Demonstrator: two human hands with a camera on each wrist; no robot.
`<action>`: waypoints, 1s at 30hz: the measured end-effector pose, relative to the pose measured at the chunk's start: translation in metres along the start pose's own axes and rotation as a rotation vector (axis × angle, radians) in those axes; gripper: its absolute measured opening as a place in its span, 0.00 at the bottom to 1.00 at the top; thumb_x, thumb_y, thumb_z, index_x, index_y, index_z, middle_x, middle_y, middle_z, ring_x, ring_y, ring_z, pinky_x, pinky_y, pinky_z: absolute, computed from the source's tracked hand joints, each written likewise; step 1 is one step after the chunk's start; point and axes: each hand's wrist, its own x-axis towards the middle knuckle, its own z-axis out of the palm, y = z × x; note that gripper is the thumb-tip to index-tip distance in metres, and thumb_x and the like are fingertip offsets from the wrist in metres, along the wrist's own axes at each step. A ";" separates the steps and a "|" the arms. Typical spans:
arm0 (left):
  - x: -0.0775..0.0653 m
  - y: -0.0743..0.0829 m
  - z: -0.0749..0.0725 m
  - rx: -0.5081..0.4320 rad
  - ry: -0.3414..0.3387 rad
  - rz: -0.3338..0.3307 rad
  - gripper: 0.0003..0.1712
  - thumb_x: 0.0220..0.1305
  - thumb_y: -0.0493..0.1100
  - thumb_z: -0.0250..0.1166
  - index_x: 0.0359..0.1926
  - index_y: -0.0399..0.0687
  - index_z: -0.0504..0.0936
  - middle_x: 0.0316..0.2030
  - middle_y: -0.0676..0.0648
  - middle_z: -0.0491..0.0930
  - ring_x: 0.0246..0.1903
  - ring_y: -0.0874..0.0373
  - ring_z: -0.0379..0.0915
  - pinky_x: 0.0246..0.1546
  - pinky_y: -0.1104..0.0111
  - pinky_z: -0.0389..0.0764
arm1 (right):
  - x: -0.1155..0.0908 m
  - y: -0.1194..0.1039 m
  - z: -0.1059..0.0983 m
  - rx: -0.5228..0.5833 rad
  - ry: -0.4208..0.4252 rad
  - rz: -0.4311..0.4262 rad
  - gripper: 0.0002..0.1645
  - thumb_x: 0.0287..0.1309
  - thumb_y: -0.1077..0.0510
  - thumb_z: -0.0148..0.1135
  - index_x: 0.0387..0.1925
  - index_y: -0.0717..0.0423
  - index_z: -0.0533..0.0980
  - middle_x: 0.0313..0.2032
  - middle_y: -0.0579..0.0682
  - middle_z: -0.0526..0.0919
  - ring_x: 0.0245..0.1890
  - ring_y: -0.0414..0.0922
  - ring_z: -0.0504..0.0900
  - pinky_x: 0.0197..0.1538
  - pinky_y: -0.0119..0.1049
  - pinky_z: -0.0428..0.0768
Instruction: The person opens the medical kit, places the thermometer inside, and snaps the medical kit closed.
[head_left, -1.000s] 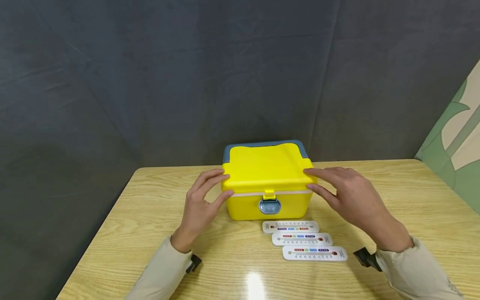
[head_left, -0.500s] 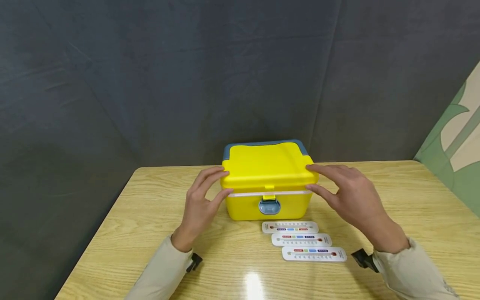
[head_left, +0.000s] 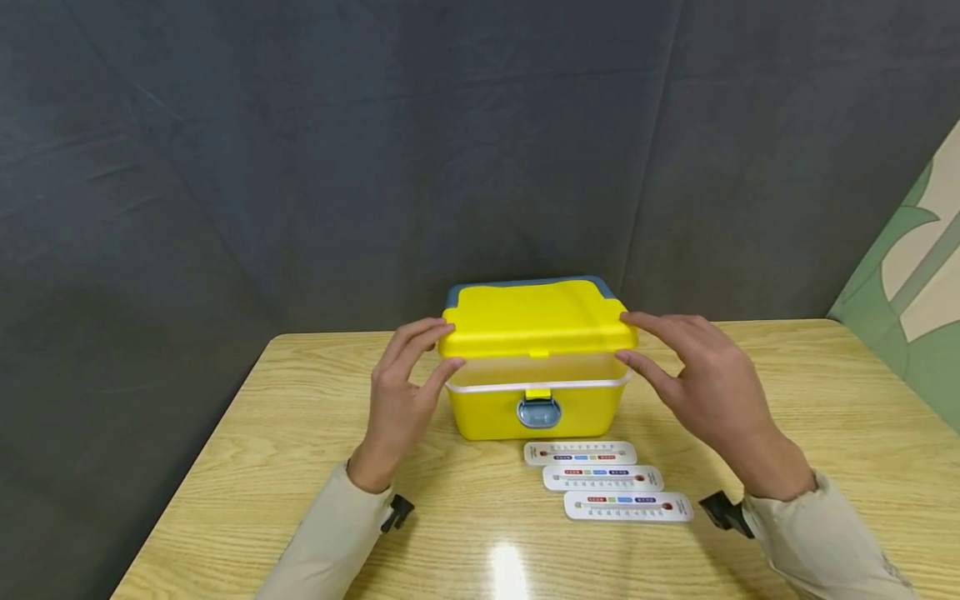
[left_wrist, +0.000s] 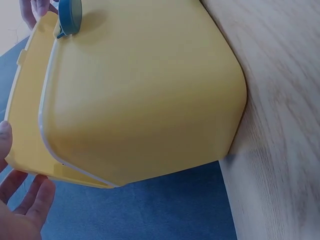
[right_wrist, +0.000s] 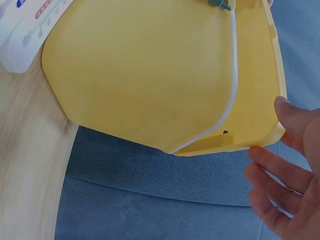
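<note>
A yellow storage box (head_left: 487,414) with a blue-grey latch (head_left: 539,412) stands on the table. Its yellow lid (head_left: 536,321) is tilted up at the front, and a gap shows above the white rim. At the lid's left front corner my left hand (head_left: 401,392) pinches the edge between thumb and fingers. My right hand (head_left: 712,392) holds the opposite corner the same way. In the left wrist view, the left fingers (left_wrist: 40,202) lie against the lid's side; the right wrist view shows the right thumb (right_wrist: 292,117) on the lid's front edge. Most of the inside is hidden.
Three white thermometers, a back one (head_left: 580,454), a middle one (head_left: 603,478) and a front one (head_left: 628,507), lie in a staggered row before the box. A dark cloth (head_left: 480,150) hangs behind the wooden table (head_left: 300,417). A green and beige patterned panel (head_left: 907,275) is at the right.
The lid's front edge has risen from the box's rim, opening a gap. Both hands have moved up with it; the box body and thermometers have stayed in place.
</note>
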 end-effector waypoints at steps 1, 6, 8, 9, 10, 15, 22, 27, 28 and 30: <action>0.000 0.000 0.000 -0.004 0.002 -0.003 0.26 0.53 0.36 0.75 0.55 0.45 0.83 0.54 0.44 0.80 0.52 0.53 0.78 0.51 0.66 0.81 | 0.000 0.000 0.000 0.001 0.000 0.003 0.35 0.41 0.58 0.81 0.56 0.51 0.81 0.44 0.53 0.88 0.37 0.49 0.81 0.36 0.47 0.80; 0.003 0.001 0.000 -0.018 0.014 -0.008 0.26 0.52 0.34 0.76 0.55 0.44 0.83 0.54 0.43 0.80 0.52 0.53 0.78 0.51 0.66 0.81 | 0.002 -0.001 0.000 0.008 -0.002 0.015 0.36 0.43 0.58 0.80 0.58 0.51 0.80 0.44 0.54 0.88 0.39 0.50 0.82 0.38 0.49 0.81; 0.004 0.000 0.000 -0.023 0.015 -0.012 0.26 0.52 0.34 0.76 0.55 0.44 0.83 0.54 0.44 0.80 0.52 0.53 0.79 0.52 0.68 0.80 | 0.002 -0.001 0.000 0.007 -0.001 0.015 0.36 0.43 0.57 0.80 0.58 0.51 0.80 0.43 0.54 0.88 0.39 0.50 0.82 0.37 0.49 0.81; 0.004 0.000 0.000 -0.027 0.013 -0.019 0.26 0.52 0.34 0.75 0.55 0.44 0.83 0.54 0.44 0.80 0.52 0.53 0.78 0.52 0.69 0.80 | 0.003 -0.001 0.000 0.008 0.000 0.015 0.36 0.43 0.57 0.80 0.58 0.51 0.80 0.44 0.54 0.88 0.40 0.50 0.82 0.37 0.49 0.81; 0.005 0.001 0.000 -0.026 0.012 -0.021 0.26 0.52 0.35 0.75 0.55 0.44 0.83 0.54 0.44 0.80 0.52 0.53 0.78 0.52 0.69 0.80 | 0.003 0.000 0.000 0.006 0.002 0.014 0.36 0.43 0.57 0.80 0.58 0.51 0.80 0.43 0.54 0.88 0.40 0.50 0.82 0.37 0.49 0.81; 0.007 0.001 0.000 -0.019 0.010 -0.042 0.25 0.54 0.37 0.75 0.55 0.45 0.83 0.54 0.45 0.80 0.52 0.54 0.78 0.52 0.64 0.81 | 0.006 0.000 -0.001 0.003 0.004 0.011 0.36 0.43 0.57 0.80 0.58 0.50 0.80 0.43 0.54 0.88 0.40 0.51 0.81 0.36 0.49 0.81; 0.011 0.002 0.000 -0.024 0.020 -0.060 0.25 0.53 0.35 0.76 0.54 0.43 0.83 0.52 0.43 0.80 0.51 0.52 0.79 0.51 0.59 0.82 | 0.012 0.000 -0.003 -0.004 -0.003 0.001 0.35 0.44 0.56 0.80 0.58 0.50 0.80 0.43 0.54 0.88 0.39 0.50 0.81 0.34 0.47 0.80; 0.012 0.002 0.000 -0.027 0.018 -0.064 0.25 0.53 0.36 0.76 0.54 0.43 0.83 0.53 0.43 0.80 0.51 0.53 0.79 0.52 0.62 0.82 | 0.014 0.002 -0.005 -0.013 -0.009 -0.002 0.35 0.44 0.55 0.80 0.57 0.50 0.80 0.43 0.54 0.88 0.39 0.50 0.82 0.35 0.47 0.80; 0.011 0.002 0.000 -0.023 0.019 -0.060 0.25 0.53 0.36 0.76 0.54 0.43 0.83 0.53 0.43 0.80 0.51 0.53 0.79 0.52 0.62 0.82 | 0.015 0.002 -0.005 -0.015 -0.010 -0.002 0.35 0.44 0.55 0.80 0.57 0.50 0.80 0.43 0.54 0.88 0.40 0.50 0.82 0.35 0.47 0.80; 0.011 0.002 0.000 -0.015 0.020 -0.054 0.26 0.53 0.36 0.76 0.55 0.43 0.83 0.53 0.44 0.80 0.51 0.53 0.78 0.52 0.62 0.82 | 0.016 0.002 -0.006 -0.019 -0.013 -0.003 0.35 0.44 0.55 0.80 0.57 0.49 0.80 0.43 0.53 0.88 0.39 0.50 0.81 0.34 0.47 0.80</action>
